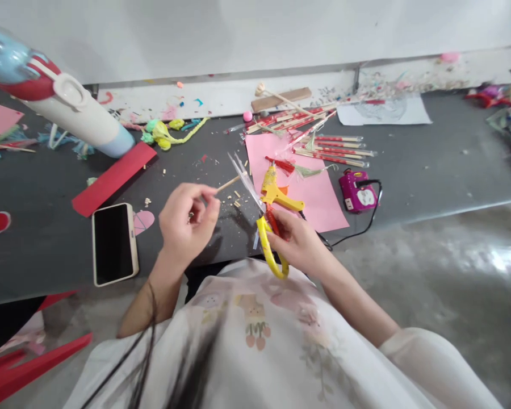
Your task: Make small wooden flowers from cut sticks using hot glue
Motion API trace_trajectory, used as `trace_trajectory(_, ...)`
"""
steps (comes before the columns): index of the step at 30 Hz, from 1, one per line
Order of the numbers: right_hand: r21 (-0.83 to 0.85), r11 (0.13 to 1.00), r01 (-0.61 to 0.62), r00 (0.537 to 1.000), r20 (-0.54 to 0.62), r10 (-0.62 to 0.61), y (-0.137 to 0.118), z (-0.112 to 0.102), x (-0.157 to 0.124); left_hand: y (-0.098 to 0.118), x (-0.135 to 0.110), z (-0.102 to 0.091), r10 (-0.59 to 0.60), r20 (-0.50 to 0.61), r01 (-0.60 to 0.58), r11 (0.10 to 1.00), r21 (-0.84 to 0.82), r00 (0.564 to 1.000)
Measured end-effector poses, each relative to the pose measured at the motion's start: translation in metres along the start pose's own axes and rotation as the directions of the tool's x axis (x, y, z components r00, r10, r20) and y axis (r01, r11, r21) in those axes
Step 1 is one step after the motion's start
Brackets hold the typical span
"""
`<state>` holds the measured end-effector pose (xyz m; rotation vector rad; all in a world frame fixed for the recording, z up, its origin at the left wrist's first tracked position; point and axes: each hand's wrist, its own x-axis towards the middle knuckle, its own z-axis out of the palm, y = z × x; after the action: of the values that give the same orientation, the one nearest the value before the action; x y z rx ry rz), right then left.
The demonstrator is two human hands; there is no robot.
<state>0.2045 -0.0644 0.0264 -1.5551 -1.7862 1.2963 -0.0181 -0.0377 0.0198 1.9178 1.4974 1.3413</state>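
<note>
Wooden stick (227, 184): pinched in the left hand (187, 224), above the dark surface (46, 227).
Stick axis: runs from the fingertips up and rightward, its free tip toward the blades.
Scissors (259, 210): yellow-handled, gripped by the right hand (298, 241), blades parted, pointing up-left.
Relation: stick tip lies just left of the blades, near them.
Nearby: phone (113, 243), glue gun (276, 190) on pink paper (319, 193).

Bare table (430, 165) right of glue gun (276, 190); phone (113, 243) blocks left.

No lettering, label or number here can be read.
</note>
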Motion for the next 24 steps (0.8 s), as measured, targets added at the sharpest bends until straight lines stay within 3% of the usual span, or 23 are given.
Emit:
trace_trajectory(2,0.065,0.998,0.011,1.0,-0.027,-0.009,0.0,0.003,0.003,0.003,-0.011,0.01,-0.1,0.161,0.138,0.959,-0.246,0.982)
trace_trajectory(5,0.136,0.99,0.04,0.997,-0.067,-0.032,-0.004,0.007,0.008,0.009,-0.024,0.027,-0.132,0.469,0.405,0.731,-0.55,0.873)
trace_trajectory(8,0.184,0.981,0.061,0.995,-0.088,-0.045,-0.012,0.009,0.011,0.015,-0.029,0.039,-0.09,0.644,0.587,0.52,-0.621,0.76)
trace_trajectory(10,0.191,0.98,0.061,0.993,-0.11,-0.041,-0.015,0.011,0.011,0.018,-0.028,0.042,-0.081,0.691,0.64,0.468,-0.609,0.718)
trace_trajectory(19,0.169,0.984,0.058,0.992,-0.118,-0.038,-0.02,0.012,0.011,0.009,-0.027,0.045,0.012,0.705,0.629,0.441,-0.64,0.709)
trace_trajectory(24,0.176,0.979,0.098,0.989,-0.13,-0.076,-0.019,0.016,0.012,0.005,-0.033,0.051,0.034,0.673,0.608,0.395,-0.688,0.739)
